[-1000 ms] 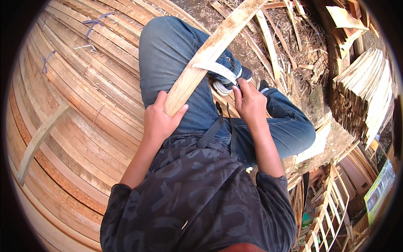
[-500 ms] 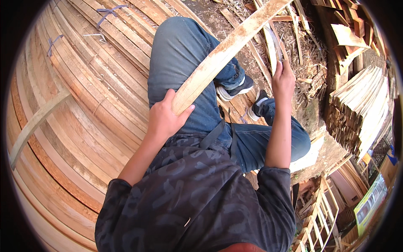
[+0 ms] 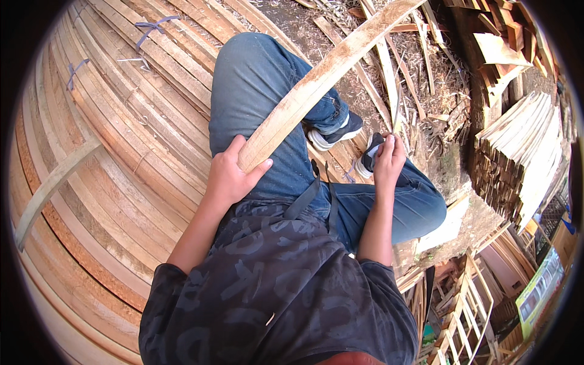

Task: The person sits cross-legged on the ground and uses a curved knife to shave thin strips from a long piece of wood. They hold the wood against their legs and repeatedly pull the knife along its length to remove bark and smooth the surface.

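Note:
My left hand (image 3: 234,172) is closed on the near end of a long, flat wooden strip (image 3: 322,82). The strip slants across my left thigh up to the far right, with brown rough patches on its face. In my right hand (image 3: 389,159), above my bent right leg, is a knife (image 3: 399,97) with a long thin blade, seen almost edge-on and pointing away from me. Its handle is hidden in my fingers. The blade is to the right of the strip, apart from it.
Long wooden strips (image 3: 121,182) lie stacked to the left, some bound with purple ties (image 3: 155,27). Shavings and loose sticks (image 3: 429,55) litter the ground ahead. A stack of cut slats (image 3: 517,155) stands at the right, near wooden frames (image 3: 465,316).
My right hand has come closer to me and slightly left, bringing the knife with it, and the blade has turned edge-on. The strip and my left hand have shifted slightly left and nearer.

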`<state>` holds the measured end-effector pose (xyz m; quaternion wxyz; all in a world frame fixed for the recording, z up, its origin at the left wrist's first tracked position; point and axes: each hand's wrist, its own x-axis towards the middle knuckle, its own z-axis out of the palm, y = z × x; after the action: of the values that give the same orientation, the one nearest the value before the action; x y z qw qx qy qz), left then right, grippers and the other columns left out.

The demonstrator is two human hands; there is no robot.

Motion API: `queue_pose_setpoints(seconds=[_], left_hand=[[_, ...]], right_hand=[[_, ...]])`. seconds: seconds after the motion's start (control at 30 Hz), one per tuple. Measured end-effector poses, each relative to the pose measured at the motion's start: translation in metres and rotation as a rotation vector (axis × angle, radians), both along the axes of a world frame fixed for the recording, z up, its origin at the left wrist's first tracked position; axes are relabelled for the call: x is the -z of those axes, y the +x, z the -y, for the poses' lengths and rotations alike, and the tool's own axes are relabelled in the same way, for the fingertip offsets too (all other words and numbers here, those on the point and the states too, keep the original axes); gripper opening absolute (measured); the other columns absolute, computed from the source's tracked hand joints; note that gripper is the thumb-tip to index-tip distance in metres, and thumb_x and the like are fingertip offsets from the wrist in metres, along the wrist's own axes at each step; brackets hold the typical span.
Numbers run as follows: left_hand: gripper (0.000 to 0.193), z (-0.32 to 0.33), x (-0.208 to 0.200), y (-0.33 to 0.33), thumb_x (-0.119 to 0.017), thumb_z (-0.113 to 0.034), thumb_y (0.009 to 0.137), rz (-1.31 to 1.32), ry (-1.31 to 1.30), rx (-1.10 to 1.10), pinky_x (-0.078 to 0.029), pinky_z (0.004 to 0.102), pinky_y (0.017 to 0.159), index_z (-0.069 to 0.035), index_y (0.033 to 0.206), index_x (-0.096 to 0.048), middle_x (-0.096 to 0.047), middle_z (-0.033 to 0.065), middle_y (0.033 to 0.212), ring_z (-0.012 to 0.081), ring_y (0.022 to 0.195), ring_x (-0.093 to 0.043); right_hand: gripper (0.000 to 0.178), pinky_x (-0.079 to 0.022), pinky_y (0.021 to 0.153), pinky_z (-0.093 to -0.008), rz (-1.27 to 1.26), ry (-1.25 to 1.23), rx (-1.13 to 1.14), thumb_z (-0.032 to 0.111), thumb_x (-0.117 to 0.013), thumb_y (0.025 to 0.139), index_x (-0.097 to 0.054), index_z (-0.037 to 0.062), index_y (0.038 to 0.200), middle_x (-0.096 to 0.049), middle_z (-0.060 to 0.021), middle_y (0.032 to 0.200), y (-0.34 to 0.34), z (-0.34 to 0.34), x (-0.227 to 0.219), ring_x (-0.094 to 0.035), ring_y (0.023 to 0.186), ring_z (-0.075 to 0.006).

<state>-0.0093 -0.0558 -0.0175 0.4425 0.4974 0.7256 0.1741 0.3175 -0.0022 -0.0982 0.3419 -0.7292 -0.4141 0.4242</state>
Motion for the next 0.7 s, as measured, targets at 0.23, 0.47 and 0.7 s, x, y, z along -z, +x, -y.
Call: queue_pose_setpoints(seconds=[0.23,0.47,0.7], left_hand=[[0.05,0.014,0.012,0.013,-0.08,-0.043,0.074,-0.32,0.13,0.052,-0.05,0.0478,0.057,-0.006,0.086,-0.048,-0.063,0.0204,0.069,0.0427,0.067,-0.065],[0.052,0.017,0.014,0.016,-0.081,-0.043,0.073,-0.385,0.138,0.044,-0.049,0.0489,0.058,-0.007,0.088,-0.047,-0.063,0.02,0.069,0.0437,0.069,-0.064],[0.054,0.017,0.016,0.012,-0.078,-0.049,0.075,-0.458,0.134,0.112,-0.049,0.0467,0.055,-0.007,0.086,-0.046,-0.062,0.0182,0.067,0.0401,0.066,-0.064]], right_hand=[[0.018,-0.047,0.058,-0.0437,0.231,0.129,-0.458,0.016,-0.059,0.094,-0.059,0.0005,0.104,-0.063,-0.0194,0.073,-0.08,0.006,-0.05,-0.063,0.065,-0.0385],[0.019,-0.049,0.057,-0.0452,0.478,0.169,-0.746,0.018,-0.063,0.092,-0.059,0.0035,0.103,-0.065,-0.0193,0.077,-0.063,0.004,-0.065,-0.065,0.068,-0.0386],[0.019,-0.049,0.052,-0.0457,0.624,0.199,-0.832,0.024,-0.061,0.093,-0.057,0.0073,0.102,-0.062,-0.0144,0.075,-0.055,-0.003,-0.046,-0.063,0.062,-0.0363]])
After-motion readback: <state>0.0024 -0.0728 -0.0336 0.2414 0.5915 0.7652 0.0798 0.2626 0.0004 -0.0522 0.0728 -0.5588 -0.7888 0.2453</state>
